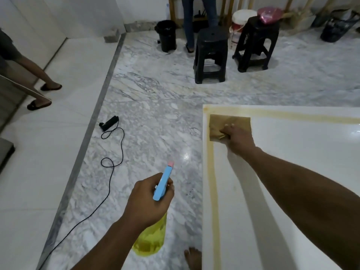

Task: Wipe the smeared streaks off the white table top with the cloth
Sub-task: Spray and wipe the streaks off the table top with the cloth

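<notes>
**A:** From the head camera, where is the cloth?

**B:** The tan cloth (224, 123) lies on the white table top (292, 162), at its far left corner, where two yellowish-brown streaks (212, 184) meet.

**A:** And the hands?

**B:** The right hand (238, 137) presses on the cloth, fingers curled and bunching its near edge. The left hand (150, 199) is wrapped round the neck of a yellow spray bottle (153, 236), held over the marble floor (155, 94) beside the table.
</notes>
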The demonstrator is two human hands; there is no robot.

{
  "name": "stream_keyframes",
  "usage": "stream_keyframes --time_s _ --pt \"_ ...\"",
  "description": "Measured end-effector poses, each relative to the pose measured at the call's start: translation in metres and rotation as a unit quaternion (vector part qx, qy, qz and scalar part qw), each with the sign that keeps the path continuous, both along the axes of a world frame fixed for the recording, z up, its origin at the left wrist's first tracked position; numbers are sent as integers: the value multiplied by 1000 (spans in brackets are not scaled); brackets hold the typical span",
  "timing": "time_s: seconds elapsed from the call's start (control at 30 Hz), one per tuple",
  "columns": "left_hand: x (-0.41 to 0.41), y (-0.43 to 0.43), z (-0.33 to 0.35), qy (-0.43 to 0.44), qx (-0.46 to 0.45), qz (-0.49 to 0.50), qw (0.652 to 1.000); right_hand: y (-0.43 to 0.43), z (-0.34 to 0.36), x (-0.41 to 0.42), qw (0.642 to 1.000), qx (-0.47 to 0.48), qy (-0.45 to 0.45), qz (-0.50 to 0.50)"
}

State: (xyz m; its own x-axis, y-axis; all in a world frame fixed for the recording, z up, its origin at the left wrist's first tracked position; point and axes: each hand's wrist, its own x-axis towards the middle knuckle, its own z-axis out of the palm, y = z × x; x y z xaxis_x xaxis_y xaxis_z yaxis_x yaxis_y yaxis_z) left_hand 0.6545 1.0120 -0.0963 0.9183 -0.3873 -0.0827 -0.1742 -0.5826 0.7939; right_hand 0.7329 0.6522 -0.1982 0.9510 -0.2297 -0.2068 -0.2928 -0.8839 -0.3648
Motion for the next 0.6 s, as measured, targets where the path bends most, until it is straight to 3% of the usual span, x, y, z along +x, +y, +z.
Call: stream_keyframes --time_s 0.3,0.5,0.6 --pt "-29 1 14 -10 9 -38 999 52 -13 -157 999 -6 -22 -29" --pt "-98 29 36 -54 38 -63 996 124 -9 -314 996 -6 -71 -50" --pt "-137 51 42 -50 37 -67 996 153 -4 -376 997 -10 -51 -54"
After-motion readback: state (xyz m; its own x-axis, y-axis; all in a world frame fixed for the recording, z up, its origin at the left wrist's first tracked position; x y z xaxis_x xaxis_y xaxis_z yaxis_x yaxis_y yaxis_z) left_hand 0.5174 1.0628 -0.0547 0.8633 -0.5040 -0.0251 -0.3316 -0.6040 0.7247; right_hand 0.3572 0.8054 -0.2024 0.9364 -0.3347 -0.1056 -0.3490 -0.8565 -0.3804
